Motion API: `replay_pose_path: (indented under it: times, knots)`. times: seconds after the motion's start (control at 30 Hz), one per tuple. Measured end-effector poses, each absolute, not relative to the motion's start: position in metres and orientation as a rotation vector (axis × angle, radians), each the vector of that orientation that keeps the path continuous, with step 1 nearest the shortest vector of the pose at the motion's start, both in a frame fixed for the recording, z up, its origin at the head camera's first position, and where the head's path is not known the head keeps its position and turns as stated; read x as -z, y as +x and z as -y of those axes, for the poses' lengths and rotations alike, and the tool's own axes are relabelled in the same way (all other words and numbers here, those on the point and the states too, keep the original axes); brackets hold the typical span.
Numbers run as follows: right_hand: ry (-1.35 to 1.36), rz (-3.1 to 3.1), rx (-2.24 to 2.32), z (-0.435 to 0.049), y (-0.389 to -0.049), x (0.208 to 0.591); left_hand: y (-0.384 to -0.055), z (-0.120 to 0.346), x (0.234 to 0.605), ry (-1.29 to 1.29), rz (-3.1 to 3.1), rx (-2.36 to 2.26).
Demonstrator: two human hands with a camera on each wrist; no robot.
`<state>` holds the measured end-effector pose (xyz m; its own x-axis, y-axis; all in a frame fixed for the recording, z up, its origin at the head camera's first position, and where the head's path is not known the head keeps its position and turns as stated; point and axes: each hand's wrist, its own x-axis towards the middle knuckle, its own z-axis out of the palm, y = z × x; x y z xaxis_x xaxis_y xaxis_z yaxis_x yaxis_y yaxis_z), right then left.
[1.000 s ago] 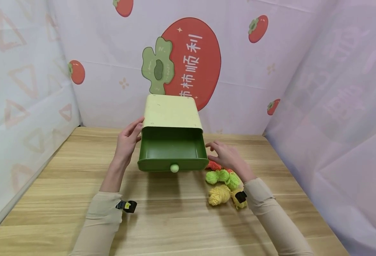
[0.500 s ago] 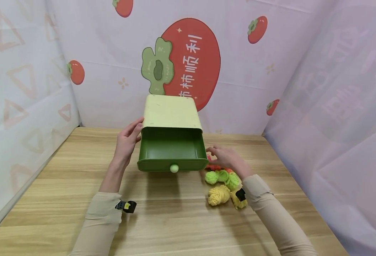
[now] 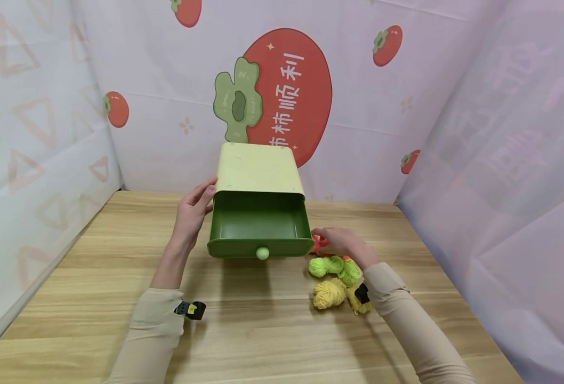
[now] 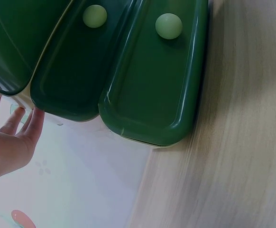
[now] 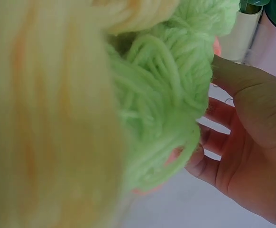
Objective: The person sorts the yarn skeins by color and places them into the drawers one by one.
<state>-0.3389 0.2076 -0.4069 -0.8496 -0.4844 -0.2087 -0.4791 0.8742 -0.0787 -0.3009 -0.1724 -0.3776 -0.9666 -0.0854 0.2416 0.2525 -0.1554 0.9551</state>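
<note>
A cream cabinet [image 3: 258, 168] with green drawers stands on the table. Its top drawer [image 3: 258, 226] is pulled out, with nothing inside it. My left hand [image 3: 190, 213] rests against the cabinet's left side with extended fingers; the left wrist view shows those fingertips [image 4: 36, 121] touching it. To the right of the drawer, my right hand [image 3: 343, 242] has its fingers curled at a red ball of yarn [image 3: 318, 244] and appears to pinch it. In the right wrist view, light green yarn [image 5: 161, 95] hides most of that contact.
Green yarn balls [image 3: 319, 266] and yellow yarn balls [image 3: 329, 293] lie in front of my right hand. Two lower drawers with round knobs [image 4: 169, 26] are shut. A printed cloth backdrop [image 3: 167, 64] hangs behind the wooden table [image 3: 263, 346].
My right hand has moved slightly down and away from the drawer's side, closing its fingers at the red yarn. My left hand and the cabinet stay put.
</note>
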Motion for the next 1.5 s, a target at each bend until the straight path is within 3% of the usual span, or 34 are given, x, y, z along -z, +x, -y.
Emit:
replay_pose_path:
  times: [0.67, 1.5]
  knots:
    - [-0.904, -2.931, 0.213, -0.212, -0.336, 0.402, -0.300, 0.172, 0.377, -0.189, 1.889, 2.207]
    - [-0.905, -3.085, 0.465, -0.216, -0.318, 0.381, -0.300, 0.171, 0.376, -0.175, 1.887, 2.213]
